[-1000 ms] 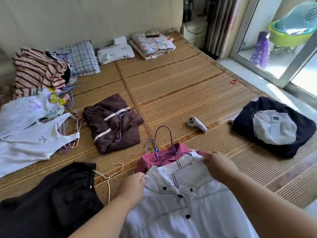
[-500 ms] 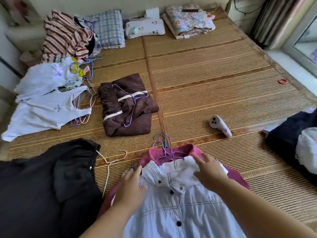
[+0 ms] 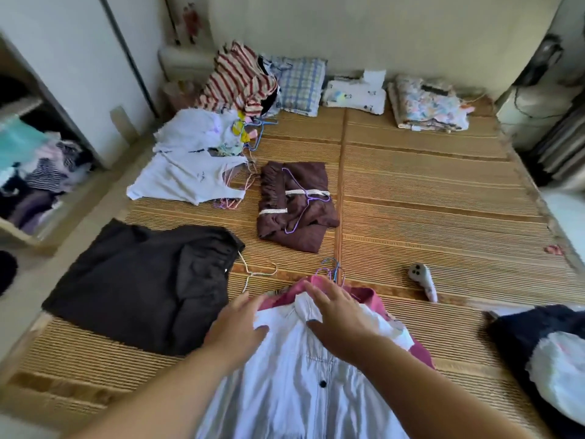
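White buttoned shirt (image 3: 294, 388) flat atop pink garment (image 3: 370, 296), apparently unfolded.

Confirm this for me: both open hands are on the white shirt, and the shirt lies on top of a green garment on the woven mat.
One detail is wrong. The white shirt lies on a pink garment, not a green one; the head view shows its pink collar and edge sticking out from beneath. The rest holds: the left hand and right hand are open on the shirt, over the woven mat.

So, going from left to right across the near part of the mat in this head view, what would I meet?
Black garment → left hand → right hand, both resting on the white shirt → white handheld controller → navy garment.
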A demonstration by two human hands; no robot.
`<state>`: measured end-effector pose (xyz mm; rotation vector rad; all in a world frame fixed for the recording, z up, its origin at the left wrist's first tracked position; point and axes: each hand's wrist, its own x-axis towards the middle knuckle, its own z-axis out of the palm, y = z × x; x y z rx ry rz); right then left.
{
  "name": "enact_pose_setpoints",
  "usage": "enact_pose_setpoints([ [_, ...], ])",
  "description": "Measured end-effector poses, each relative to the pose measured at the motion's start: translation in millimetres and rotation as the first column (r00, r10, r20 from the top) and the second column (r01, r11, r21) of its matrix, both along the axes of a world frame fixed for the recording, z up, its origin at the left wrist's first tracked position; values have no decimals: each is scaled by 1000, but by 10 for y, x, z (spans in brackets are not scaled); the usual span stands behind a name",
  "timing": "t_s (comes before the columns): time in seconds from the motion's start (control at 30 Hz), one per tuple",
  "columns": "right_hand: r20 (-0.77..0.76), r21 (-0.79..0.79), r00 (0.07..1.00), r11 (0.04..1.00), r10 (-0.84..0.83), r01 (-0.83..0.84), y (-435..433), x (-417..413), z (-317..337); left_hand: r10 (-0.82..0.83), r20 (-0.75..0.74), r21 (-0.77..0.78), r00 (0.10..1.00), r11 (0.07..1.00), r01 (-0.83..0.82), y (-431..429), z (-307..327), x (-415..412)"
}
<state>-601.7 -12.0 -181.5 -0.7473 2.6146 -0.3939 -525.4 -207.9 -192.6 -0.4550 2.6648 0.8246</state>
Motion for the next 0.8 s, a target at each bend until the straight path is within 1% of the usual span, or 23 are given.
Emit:
enact_pose_setpoints([
  [0.07, -5, -25, 1000, 999, 24, -24, -269, 81, 99, 8, -50, -15, 999, 1000, -9, -221, 113, 80],
  [0.17, -36, -21, 995, 996, 89, -89, -708, 152, 171, 24, -72, -13, 997, 1000, -26, -618, 190, 186],
  [0.27, -22, -10, 997, 998, 68, -69, -1199, 171, 152, 9, -73, -16, 997, 1000, -10, -1067, 174, 263],
  [0.43, 46, -6, 996, 997, -81, 81, -2145, 206, -104, -74, 7, 1, 997, 997, 74, -2007, 16, 293],
  [0.57, 132, -2, 958, 966, -255, 257, -2746, 276, -522, -190, 61, -30, 980, 981, 192, -2724, -157, 174],
  [0.7, 267, 18, 871, 906, -412, 423, -3008, 317, -910, -276, 97, -63, 956, 957, 283, -3174, -415, 23],
  [0.8, 362, -28, 765, 814, -533, 580, -3065, 203, -1225, -304, 110, -63, 946, 948, 312, -3332, -708, -88],
])
